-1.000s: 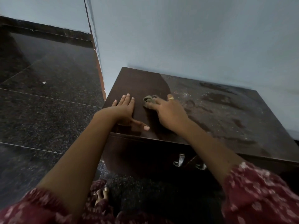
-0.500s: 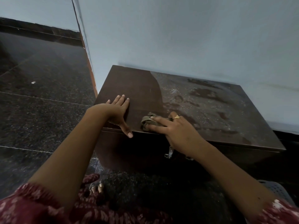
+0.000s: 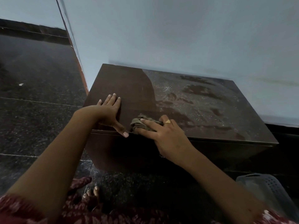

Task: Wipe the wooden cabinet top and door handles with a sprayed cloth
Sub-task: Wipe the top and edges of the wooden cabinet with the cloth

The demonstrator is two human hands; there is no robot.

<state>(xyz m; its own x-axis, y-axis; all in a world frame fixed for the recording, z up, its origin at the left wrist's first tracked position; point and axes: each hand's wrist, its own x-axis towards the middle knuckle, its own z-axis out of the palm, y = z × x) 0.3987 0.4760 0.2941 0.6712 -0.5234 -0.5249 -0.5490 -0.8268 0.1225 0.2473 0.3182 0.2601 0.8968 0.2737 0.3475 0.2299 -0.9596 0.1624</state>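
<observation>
A low dark wooden cabinet (image 3: 202, 97) stands against the pale wall. Its left part is clean and dark; the right part is dusty and streaked with smears. My right hand (image 3: 165, 136) presses a crumpled olive cloth (image 3: 142, 123) onto the top by the front edge, fingers spread over it. My left hand (image 3: 111, 110) lies flat and open on the clean left part, thumb reaching the front edge beside the cloth. My right forearm hides the door handles.
Dark speckled stone floor (image 3: 35, 94) spreads to the left and in front of the cabinet. A grey perforated plastic seat or basket (image 3: 265, 186) sits at the lower right. My bare toes (image 3: 92, 193) show below, near the cabinet's front.
My right hand has drawn the cloth from mid-top back to the front edge. The left hand stays flat on the top. The view has shifted, hiding the handles.
</observation>
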